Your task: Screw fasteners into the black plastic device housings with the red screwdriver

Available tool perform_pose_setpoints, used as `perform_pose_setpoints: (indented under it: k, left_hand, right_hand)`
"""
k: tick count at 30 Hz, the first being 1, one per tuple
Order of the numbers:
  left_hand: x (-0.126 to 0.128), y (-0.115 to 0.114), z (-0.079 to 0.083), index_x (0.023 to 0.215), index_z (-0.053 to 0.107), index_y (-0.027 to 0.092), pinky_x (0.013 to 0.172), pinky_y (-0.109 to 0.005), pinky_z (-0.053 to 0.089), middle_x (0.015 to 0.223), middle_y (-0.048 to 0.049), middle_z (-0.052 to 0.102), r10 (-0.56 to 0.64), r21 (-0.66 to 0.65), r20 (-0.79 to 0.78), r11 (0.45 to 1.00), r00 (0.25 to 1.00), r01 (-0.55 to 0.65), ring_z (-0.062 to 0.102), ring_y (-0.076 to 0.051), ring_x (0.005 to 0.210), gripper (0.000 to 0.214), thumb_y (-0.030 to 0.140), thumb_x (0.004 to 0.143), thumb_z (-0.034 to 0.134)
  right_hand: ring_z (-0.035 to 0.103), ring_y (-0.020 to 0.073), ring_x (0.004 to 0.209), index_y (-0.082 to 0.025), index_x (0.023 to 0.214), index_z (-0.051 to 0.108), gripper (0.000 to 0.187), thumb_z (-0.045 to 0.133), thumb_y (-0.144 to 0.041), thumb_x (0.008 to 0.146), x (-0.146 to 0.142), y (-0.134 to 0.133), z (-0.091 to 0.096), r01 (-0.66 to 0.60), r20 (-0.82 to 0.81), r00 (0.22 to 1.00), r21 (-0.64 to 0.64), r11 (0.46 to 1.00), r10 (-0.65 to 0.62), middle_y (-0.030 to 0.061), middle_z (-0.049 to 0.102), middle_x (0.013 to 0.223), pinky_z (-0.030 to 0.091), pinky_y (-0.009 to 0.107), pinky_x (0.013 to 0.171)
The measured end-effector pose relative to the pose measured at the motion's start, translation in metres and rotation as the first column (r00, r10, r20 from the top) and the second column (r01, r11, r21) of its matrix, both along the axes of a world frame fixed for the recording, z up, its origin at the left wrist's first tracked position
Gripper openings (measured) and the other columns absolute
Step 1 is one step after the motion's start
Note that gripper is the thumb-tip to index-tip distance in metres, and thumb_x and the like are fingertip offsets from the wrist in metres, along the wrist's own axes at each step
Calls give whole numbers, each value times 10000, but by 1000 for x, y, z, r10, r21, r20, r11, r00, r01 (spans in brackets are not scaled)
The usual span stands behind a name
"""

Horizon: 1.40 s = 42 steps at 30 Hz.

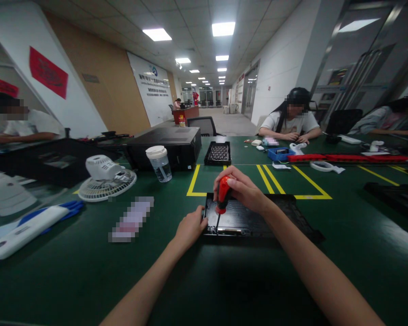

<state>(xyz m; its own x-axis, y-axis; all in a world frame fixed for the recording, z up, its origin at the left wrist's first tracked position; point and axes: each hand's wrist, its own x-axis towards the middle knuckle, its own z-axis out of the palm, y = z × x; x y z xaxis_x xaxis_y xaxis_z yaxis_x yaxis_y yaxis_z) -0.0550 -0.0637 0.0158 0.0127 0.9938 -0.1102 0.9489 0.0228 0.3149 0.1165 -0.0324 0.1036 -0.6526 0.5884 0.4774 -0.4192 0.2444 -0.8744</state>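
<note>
A flat black device point(258, 217) lies on the green table point(88, 271) in front of me. My right hand point(241, 188) is closed round the red handle of a screwdriver point(222, 195), held upright with its tip at the device's near left corner. My left hand point(190, 226) rests against the device's left edge beside the tip, fingers curled on it.
A white desk fan point(105, 179), a lidded plastic cup point(159, 163) and a black computer case point(166, 145) stand at the left. A black tray of small parts point(218, 153), a blue bin point(279, 154) and red trays point(350, 158) lie beyond. Other people sit around the table.
</note>
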Motion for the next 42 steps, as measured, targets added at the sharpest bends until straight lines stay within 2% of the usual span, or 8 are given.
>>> perform_pose_setpoints:
  k: [8, 22, 29, 35, 42]
  left_hand:
    - [-1, 1, -3, 1180, 395, 192, 736, -281, 425, 996, -112, 633, -13, 22, -4, 1000, 1000, 13, 613, -211, 891, 350, 311, 851, 394]
    - [-2, 0, -4, 1180, 393, 202, 735, -284, 424, 1003, -108, 629, -23, 26, 7, 999, 1000, 22, 607, -216, 905, 345, 316, 854, 384]
    - [-1, 1, -3, 1177, 393, 202, 733, -279, 424, 1005, -105, 627, -12, 18, 1, 1000, 1000, 12, 606, -211, 906, 341, 315, 856, 384]
    - [-6, 5, -14, 1178, 392, 196, 703, -265, 424, 965, -103, 633, -46, 56, 30, 997, 998, 45, 616, -197, 852, 353, 338, 855, 377]
    - [-10, 10, -25, 1154, 404, 219, 675, -259, 424, 907, -81, 638, -62, 102, 32, 993, 998, 58, 619, -192, 801, 339, 349, 841, 394]
  right_hand:
    - [570, 123, 668, -161, 959, 453, 151, 445, -278, 863, 0, 1, -3, 41, 24, 999, 95, 995, -44, 23, 558, 789, 488, 301, 636]
    - [579, 114, 679, -163, 914, 440, 119, 459, -266, 858, -1, -4, 1, 68, 46, 996, 148, 987, -76, 18, 547, 789, 491, 286, 617]
    - [537, 89, 660, -159, 888, 446, 132, 486, -277, 844, -2, -6, 2, 125, 65, 988, 179, 976, -139, 21, 532, 810, 459, 241, 595]
    - [527, 92, 651, -160, 886, 436, 131, 484, -275, 846, -3, -9, 3, 138, 63, 986, 197, 971, -153, 17, 519, 804, 447, 246, 588]
    - [514, 94, 659, -167, 848, 447, 161, 512, -312, 826, -5, -10, 3, 232, 87, 961, 261, 937, -263, 12, 499, 799, 438, 239, 595]
